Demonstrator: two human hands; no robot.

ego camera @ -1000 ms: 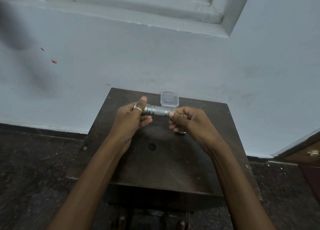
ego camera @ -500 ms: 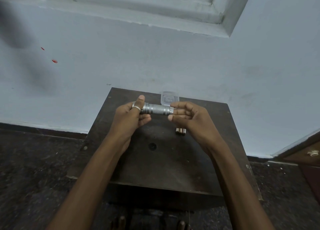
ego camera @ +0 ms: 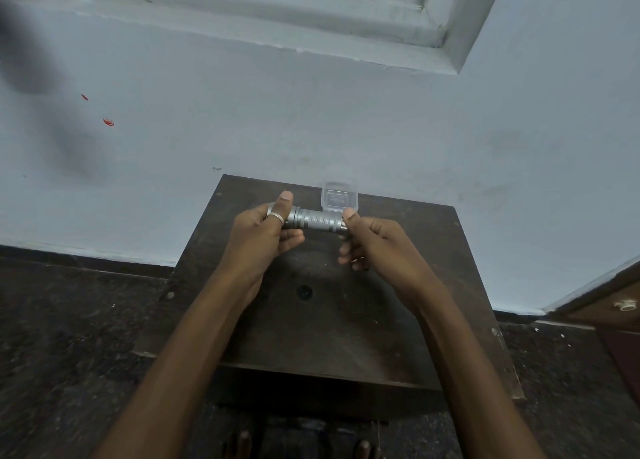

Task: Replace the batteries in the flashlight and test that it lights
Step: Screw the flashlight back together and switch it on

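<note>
A silver metal flashlight (ego camera: 317, 220) is held level above the dark wooden table (ego camera: 318, 330). My left hand (ego camera: 263, 232), with a ring on the thumb, wraps the flashlight's left end. My right hand (ego camera: 372, 242) pinches the right end between thumb and fingers. The loose batteries on the table are hidden behind my right hand, apart from a faint sliver near its fingers.
A small clear plastic box (ego camera: 338, 197) stands at the table's far edge, just behind the flashlight. The table backs against a pale blue wall (ego camera: 346, 119). Dark stone floor (ego camera: 69, 320) surrounds it, and a wooden cabinet (ego camera: 616, 306) sits at the right.
My right hand has shifted its grip at the flashlight's right end, thumb now on top. It has dropped slightly and now covers the batteries that showed half a second ago.
</note>
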